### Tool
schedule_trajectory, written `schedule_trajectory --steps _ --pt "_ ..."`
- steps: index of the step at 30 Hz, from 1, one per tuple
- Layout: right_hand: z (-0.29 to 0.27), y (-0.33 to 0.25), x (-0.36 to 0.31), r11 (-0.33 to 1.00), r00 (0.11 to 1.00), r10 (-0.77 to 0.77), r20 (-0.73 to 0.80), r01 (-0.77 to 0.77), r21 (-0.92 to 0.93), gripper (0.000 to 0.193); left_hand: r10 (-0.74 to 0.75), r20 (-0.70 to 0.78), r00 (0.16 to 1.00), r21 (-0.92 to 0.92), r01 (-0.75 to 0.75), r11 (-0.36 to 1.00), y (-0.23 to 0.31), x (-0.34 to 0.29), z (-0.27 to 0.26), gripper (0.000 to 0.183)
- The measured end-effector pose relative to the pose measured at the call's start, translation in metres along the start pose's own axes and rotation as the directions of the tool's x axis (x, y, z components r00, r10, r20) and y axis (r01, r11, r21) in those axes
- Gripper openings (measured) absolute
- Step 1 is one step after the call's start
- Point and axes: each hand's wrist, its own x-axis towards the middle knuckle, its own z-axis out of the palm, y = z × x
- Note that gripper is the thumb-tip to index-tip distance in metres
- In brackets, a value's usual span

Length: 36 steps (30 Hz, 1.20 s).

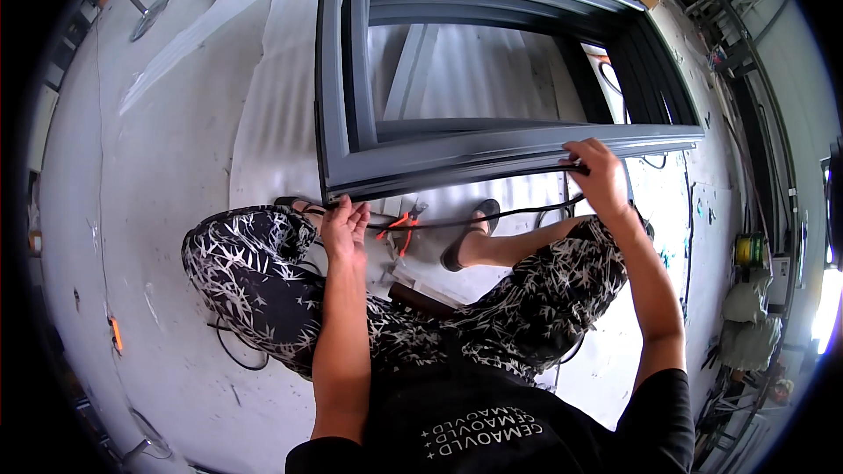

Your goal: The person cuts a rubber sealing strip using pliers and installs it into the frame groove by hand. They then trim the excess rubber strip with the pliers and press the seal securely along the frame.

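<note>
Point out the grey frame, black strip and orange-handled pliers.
Grey frame [457, 149]: head view, its near bar.
Black strip [527, 209]: head view, its slack stretch.
Orange-handled pliers [405, 244]: head view, one handle.

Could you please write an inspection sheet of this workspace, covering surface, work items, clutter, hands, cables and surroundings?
Surface: pale floor, with a white sheet beneath the frame.
Work items: grey rectangular frame; black strip, partly hanging loose in a bend.
Clutter: red-handled pliers between the person's feet; orange object at far left.
Hands: left hand at the frame's near left corner, grip unclear; right hand pinching the strip by the near side.
Cables: thin black loop beside the left leg; cable or strip, cannot tell.
Surroundings: yellow-green spool and grey bags at right.
</note>
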Motion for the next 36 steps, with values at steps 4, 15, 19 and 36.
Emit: schedule_trajectory --steps 4,15,19,36 --pt "-0.016 0.033 0.022 0.996 0.996 0.087 0.017 -0.087 0.004 0.029 0.028 -0.011 1.000 0.036 -0.027 0.999 0.002 0.016 -0.001 0.021" --pt "0.012 0.037 0.053 0.995 0.997 -0.059 0.041 0.062 -0.076 0.048 0.148 -0.101 0.984 0.128 -0.134 0.983 0.064 0.082 0.024 0.022" --pt "0.013 0.021 0.073 0.990 0.980 -0.099 0.173 0.081 0.113 0.040 0.122 -0.143 0.982 0.171 -0.097 0.981 0.105 0.134 0.032 0.021" --pt "0.009 0.062 0.103 0.947 0.970 0.166 0.175 -0.207 0.247 0.017 0.082 -0.066 0.994 0.108 -0.074 0.991 0.127 0.158 0.076 0.018"
